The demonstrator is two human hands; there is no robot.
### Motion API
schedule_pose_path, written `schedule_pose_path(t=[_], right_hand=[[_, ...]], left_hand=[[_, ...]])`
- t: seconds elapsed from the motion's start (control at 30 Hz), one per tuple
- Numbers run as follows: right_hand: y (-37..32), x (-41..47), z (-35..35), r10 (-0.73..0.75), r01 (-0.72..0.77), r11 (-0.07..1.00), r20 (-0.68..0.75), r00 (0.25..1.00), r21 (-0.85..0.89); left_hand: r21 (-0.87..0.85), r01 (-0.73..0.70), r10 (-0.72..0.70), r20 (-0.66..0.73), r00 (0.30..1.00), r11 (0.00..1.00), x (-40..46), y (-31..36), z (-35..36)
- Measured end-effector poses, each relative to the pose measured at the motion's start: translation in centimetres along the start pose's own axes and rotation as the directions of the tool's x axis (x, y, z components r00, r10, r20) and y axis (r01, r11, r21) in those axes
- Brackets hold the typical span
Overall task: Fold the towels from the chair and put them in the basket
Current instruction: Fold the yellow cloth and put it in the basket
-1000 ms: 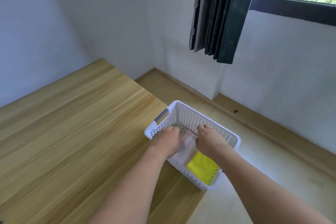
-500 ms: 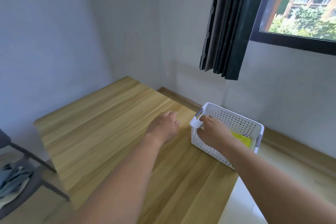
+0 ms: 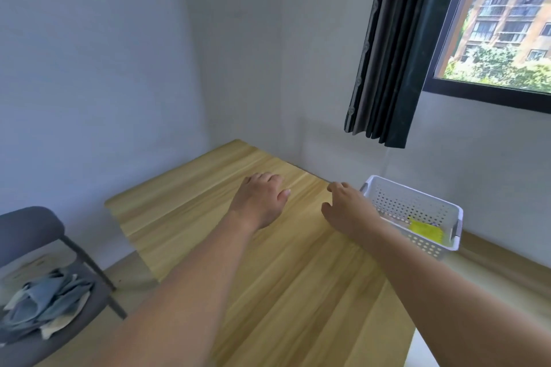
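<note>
A white perforated basket (image 3: 429,199) stands on the right edge of the wooden table (image 3: 208,217); a folded yellow towel (image 3: 426,231) and a pale one beside it lie inside. My left hand (image 3: 259,202) hovers over the table's middle, fingers relaxed, holding nothing. My right hand (image 3: 348,208) is just left of the basket, fingers loosely spread and empty. A heap of blue-grey and cream towels (image 3: 41,307) lies on the seat of the grey chair (image 3: 29,229) at the lower left.
White walls meet in a corner behind the table. A dark curtain (image 3: 390,53) hangs beside the window (image 3: 501,18) at the upper right. The basket sits close to the table's right edge, with floor and wooden skirting beyond it.
Both hands have come out of the basket and moved left over the table. The view has swung left, bringing the chair and its towels into sight.
</note>
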State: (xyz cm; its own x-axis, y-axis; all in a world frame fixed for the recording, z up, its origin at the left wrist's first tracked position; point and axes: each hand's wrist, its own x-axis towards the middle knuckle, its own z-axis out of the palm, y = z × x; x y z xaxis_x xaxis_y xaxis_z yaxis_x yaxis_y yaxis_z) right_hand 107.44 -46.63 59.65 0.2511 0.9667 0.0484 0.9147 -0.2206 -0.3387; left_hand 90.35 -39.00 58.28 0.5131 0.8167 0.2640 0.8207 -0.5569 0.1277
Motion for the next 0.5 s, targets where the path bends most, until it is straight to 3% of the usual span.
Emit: schedule_pose_path(t=[0.33, 0.5], right_hand=[[-19.2, -5.2, 5.0, 0.038, -0.039, 0.997, -0.029, 0.999, -0.061], [-26.4, -5.4, 6.3, -0.034, 0.034, 0.998, -0.004, 0.999, -0.045]], left_hand=[[-0.03, -0.009, 0.008, -0.004, 1.0, 1.0, -9.0, -17.4, -6.2], [-0.089, 0.047, -0.051, -0.04, 0.998, 0.995, -12.5, -23.6, -9.0]])
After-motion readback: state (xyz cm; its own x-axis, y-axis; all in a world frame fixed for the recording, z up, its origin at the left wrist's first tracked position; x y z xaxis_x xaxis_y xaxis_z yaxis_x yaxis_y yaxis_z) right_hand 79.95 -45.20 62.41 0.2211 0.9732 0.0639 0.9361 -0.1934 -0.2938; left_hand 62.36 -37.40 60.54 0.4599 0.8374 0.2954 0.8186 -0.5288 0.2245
